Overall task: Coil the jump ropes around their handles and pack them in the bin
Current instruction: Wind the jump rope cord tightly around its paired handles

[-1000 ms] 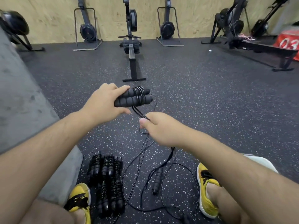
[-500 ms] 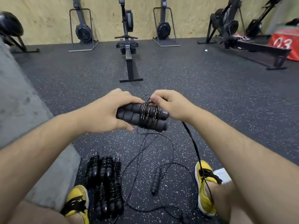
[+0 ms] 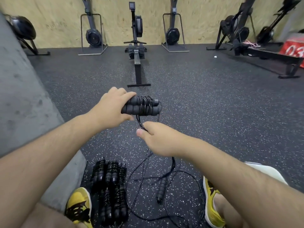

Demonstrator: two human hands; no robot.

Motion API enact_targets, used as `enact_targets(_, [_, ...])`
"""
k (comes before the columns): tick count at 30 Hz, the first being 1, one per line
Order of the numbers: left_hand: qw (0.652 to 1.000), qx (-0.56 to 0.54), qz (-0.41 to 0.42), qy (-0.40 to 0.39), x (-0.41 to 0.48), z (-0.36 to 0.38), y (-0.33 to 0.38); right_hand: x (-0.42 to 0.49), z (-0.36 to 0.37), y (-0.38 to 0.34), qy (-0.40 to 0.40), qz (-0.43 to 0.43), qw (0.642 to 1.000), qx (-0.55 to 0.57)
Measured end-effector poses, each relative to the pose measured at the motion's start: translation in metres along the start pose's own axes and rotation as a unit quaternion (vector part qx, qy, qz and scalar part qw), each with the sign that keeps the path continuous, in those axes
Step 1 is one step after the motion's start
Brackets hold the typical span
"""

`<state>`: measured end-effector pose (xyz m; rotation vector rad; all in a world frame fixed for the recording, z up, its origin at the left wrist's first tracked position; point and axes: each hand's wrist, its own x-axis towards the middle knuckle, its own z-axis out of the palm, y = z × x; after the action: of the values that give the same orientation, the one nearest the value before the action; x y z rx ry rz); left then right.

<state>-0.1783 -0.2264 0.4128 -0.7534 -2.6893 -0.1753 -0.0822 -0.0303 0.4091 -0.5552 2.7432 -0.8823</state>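
Winding rope round handles, frame centre
Left hand (image 3: 109, 111) grips handles (image 3: 139, 106); right hand (image 3: 155, 139) pinches rope (image 3: 139, 123) (keep it taut, turns snug).

black foam handles (image 3: 131, 110) wound in black rope (image 3: 139, 121); black coiled bundles (image 3: 110, 186) at 7 o'clock. floor (image 3: 213, 112) dark grey, flecked white. shoes (image 3: 79, 204) yellow with black markings. red box (image 3: 294, 48), white numerals, at 2 o'clock. tan wall (image 3: 115, 22) at 12; grey block (image 3: 19, 96) at 9.

forearms (image 3: 49, 162): bare | shoes (image 3: 79, 204): yellow, black markings | legs (image 3: 230, 211): bare
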Motion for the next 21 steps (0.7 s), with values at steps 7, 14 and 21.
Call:
enact_targets(7, [0.996,0.008,0.083,-0.037,0.0,-0.011,0.019,0.005,-0.063,0.014,0.156,-0.074,0.973,-0.155])
enact_targets(14, [0.974,-0.177,0.096,-0.108,-0.012,-0.041,0.046,0.034,-0.075,0.052,0.177,-0.113,0.976,0.053])
enact_targets(21, [0.931,-0.364,0.001,-0.019,-0.015,-0.057,0.056,0.027,-0.057,0.043,0.127,-0.033,0.988,0.085])
